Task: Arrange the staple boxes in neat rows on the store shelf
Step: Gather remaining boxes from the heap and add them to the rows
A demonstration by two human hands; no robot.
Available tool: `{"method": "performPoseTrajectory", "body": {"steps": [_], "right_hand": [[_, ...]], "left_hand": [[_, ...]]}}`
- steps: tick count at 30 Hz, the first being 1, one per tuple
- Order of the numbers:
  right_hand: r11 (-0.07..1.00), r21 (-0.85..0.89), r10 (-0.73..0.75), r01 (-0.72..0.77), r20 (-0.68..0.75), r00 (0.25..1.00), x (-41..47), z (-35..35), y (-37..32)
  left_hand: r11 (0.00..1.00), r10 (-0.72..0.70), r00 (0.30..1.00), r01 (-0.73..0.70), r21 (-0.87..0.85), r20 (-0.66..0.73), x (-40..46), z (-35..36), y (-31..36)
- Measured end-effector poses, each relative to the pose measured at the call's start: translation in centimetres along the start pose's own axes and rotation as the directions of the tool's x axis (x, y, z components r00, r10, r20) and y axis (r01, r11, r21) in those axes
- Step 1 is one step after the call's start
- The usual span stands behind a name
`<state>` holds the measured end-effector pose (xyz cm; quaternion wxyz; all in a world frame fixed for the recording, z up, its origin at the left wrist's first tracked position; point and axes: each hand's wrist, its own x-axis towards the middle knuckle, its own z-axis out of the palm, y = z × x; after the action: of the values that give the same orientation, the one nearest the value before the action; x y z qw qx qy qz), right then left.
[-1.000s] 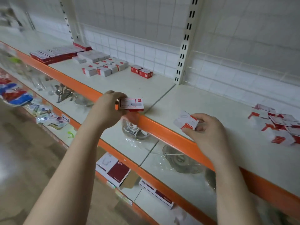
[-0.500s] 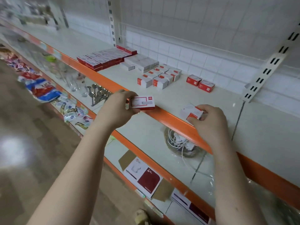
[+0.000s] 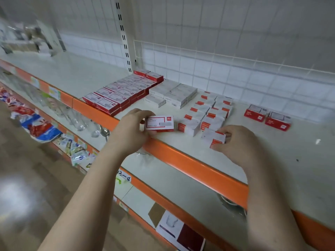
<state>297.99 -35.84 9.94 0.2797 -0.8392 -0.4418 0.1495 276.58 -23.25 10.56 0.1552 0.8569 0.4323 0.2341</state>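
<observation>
Staple boxes, small cardboard cartons, red and white. One red-framed box point(image 3: 159, 123) is held by the left hand point(image 3: 130, 130), thumb and fingers pinching its near short end, above the front edge of the shelf point(image 3: 272, 165). A second, white box with a red corner point(image 3: 213, 138) is gripped by the right hand point(image 3: 237, 144), fingers curled round its near side, low over the shelf surface; whether it touches the surface cannot be told.

Handling, as a judgement: stiff little cartons, probably dense for their size, smooth-faced, likely to slide on the shelf when nudged. Best taken across the short sides or the two long edges, pinched firmly, then squared against a neighbour.

Stock already on the shelf:
- Block of white boxes with red corners point(image 3: 206, 113), in two close columns, just beyond the right hand; likely home for the white box.
- Rows of red-framed boxes point(image 3: 119, 95), stacked and running back toward the upright post point(image 3: 125, 42); front row near the orange shelf lip point(image 3: 190, 165); likely home for the left-hand box.
- Pile of plain white boxes point(image 3: 172, 95), between those two groups.
- Pair of red boxes point(image 3: 267, 117), apart to the right, slightly askew.

Below: lower shelves with glassware point(image 3: 79, 120), packets point(image 3: 36, 124) and a boxed item point(image 3: 179, 232). Wire grid backing point(image 3: 235, 33) behind.
</observation>
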Motion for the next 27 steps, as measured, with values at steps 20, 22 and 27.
{"method": "performPoseTrajectory", "body": {"steps": [20,22,27], "right_hand": [[0.948,0.084,0.318,-0.307,-0.320,0.893,0.2,2.4,-6.0],[0.956,0.053,0.285,-0.287,-0.382,0.879,0.8,2.7,-7.7],[0.975,0.068,0.220,-0.211,-0.428,0.877,2.6,5.2,-11.8]], "left_hand": [[0.938,0.338,0.923,-0.314,-0.149,0.186,13.7,0.0,-7.6],[0.931,0.353,0.920,-0.327,-0.163,0.169,14.5,-1.2,-8.6],[0.943,0.312,0.929,-0.278,-0.184,0.198,15.1,-3.7,-12.3]]}}
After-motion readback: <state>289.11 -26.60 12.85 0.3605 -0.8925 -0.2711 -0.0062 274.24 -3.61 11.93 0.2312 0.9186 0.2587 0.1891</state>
